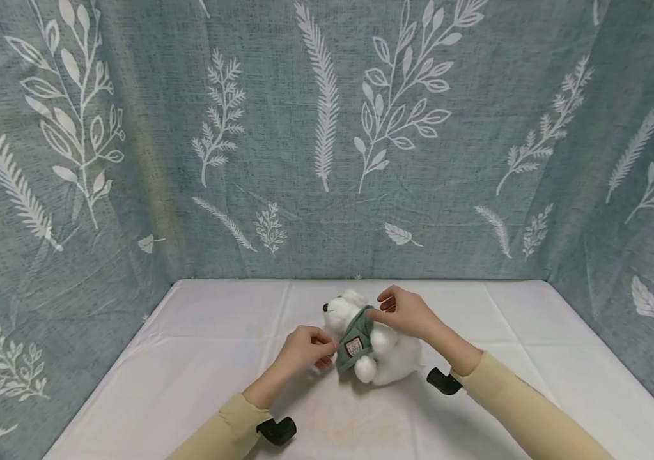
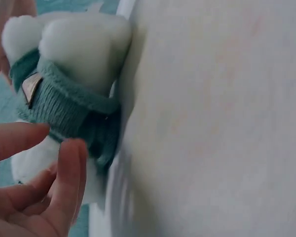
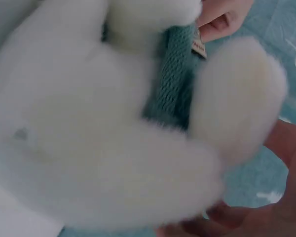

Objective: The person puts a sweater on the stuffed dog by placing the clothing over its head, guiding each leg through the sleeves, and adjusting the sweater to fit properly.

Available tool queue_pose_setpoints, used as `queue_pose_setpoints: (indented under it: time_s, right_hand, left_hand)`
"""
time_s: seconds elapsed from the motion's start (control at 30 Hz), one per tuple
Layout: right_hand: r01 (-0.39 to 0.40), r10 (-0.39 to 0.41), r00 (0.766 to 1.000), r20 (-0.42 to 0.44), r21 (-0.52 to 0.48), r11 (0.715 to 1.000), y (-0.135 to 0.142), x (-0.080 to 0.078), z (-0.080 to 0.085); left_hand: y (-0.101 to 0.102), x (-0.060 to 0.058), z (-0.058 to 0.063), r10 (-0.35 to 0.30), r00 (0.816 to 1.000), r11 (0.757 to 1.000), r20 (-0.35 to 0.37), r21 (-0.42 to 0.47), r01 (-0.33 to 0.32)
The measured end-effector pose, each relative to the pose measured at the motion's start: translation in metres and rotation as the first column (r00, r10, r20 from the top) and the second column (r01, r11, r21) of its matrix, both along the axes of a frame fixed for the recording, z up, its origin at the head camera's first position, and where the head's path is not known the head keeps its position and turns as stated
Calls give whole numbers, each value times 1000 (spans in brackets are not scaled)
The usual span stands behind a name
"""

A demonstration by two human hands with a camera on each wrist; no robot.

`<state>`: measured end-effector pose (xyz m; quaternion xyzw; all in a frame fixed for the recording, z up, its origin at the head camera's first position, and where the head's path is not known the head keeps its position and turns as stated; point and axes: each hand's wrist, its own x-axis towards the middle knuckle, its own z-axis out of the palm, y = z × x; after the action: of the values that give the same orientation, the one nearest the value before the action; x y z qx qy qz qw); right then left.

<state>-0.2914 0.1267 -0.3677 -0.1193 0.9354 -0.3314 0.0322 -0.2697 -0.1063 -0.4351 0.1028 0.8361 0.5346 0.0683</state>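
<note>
A white plush bear [image 1: 398,358] with a black nose lies on the table, its head toward the back left. It wears a green knitted vest [image 1: 355,338] with a small patch [image 1: 354,347] on the front. My left hand [image 1: 306,348] is at the vest's left side; in the left wrist view its thumb and fingertips [image 2: 71,153] stand slightly apart right by the knit. Above the bear's back, my right hand [image 1: 407,312] has loosely bent fingers, with the thumb close to the vest's upper edge. The right wrist view shows white fur hiding part of that hand.
A white cloth covers the table [image 1: 217,358]. Blue-green curtains [image 1: 327,128] with white leaf prints stand behind it and along both sides. Black wrist cameras show below the left sleeve [image 1: 217,431] and the right sleeve [image 1: 525,409].
</note>
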Motion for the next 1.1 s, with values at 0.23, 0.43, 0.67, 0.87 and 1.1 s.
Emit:
queue_pose_setpoints:
  time_s: [0.23, 0.43, 0.67, 0.87, 1.1]
  right_hand:
    - [9, -15, 999, 42, 132, 991, -10, -1, 0]
    - [0, -14, 997, 75, 192, 981, -3, -2, 4]
    - [-39, 9, 990, 143, 204, 978, 9, -7, 9]
    - [-8, -11, 974, 225, 80, 997, 20, -13, 1]
    - [56, 56, 917, 395, -266, 962, 30, -9, -9]
  left_hand:
    - [11, 2, -13, -124, 982, 982, 140, 158, 101]
    - [25, 5, -17, -162, 961, 944, 226, 318, 85]
    - [37, 4, -18, -169, 950, 906, 261, 421, 45]
    - [42, 3, -16, -72, 958, 876, 279, 476, -73]
    - [39, -3, 2, 103, 964, 868, 245, 451, -207]
